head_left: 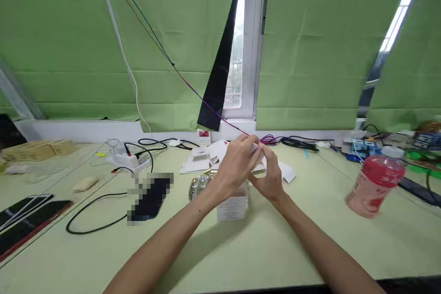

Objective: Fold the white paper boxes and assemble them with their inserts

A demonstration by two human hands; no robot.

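Table (275, 257): carton (230, 211) in the middle, before the person. Left hand (237, 161) and right hand (270, 174) over it, a small piece (255, 148) between their fingers. Metal parts (195, 187) just left of the carton; loose packaging (288, 172) behind. Phone (151, 203) farther left, power strip (129, 161) behind it, flat slabs (37, 227) at far left. Bottle (375, 188) well to the right. Cable bundle (299, 144) behind the packaging, right of centre. Window (236, 69) at the back, between curtain panels (310, 46).
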